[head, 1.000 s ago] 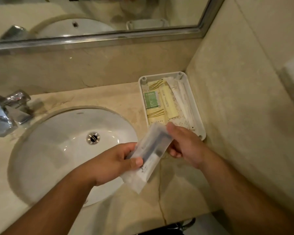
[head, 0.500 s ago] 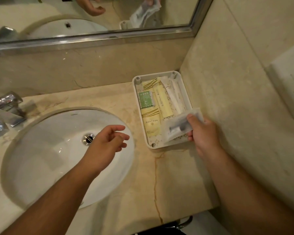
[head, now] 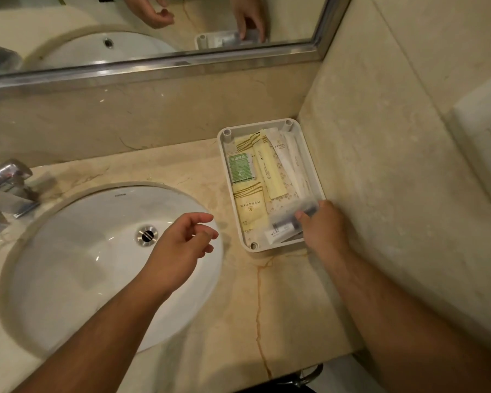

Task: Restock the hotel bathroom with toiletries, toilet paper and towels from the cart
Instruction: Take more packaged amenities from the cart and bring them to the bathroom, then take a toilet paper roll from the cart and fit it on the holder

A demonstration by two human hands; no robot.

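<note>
A white amenity tray [head: 224, 177] stands on the marble counter in the corner by the right wall. It holds several yellow sachets [head: 250, 211], a green packet [head: 241, 168] and white wrapped sticks [head: 292, 165]. My right hand [head: 322, 226] pinches a clear plastic-wrapped toiletry packet [head: 285, 224] and holds it low across the tray's near end, on the other packets. My left hand [head: 182, 245] hovers over the sink's right rim, fingers loosely curled, holding nothing.
A white oval sink [head: 77, 268] with a chrome drain [head: 147, 235] fills the counter's left. A chrome faucet [head: 3, 188] stands at far left. A framed mirror [head: 153, 63] runs above the backsplash. A white wall fixture [head: 485, 137] sticks out at right.
My left hand let go of the clear packet and moved back over the sink. My right hand carried the packet into the tray and lowered it onto the tray's near end.
</note>
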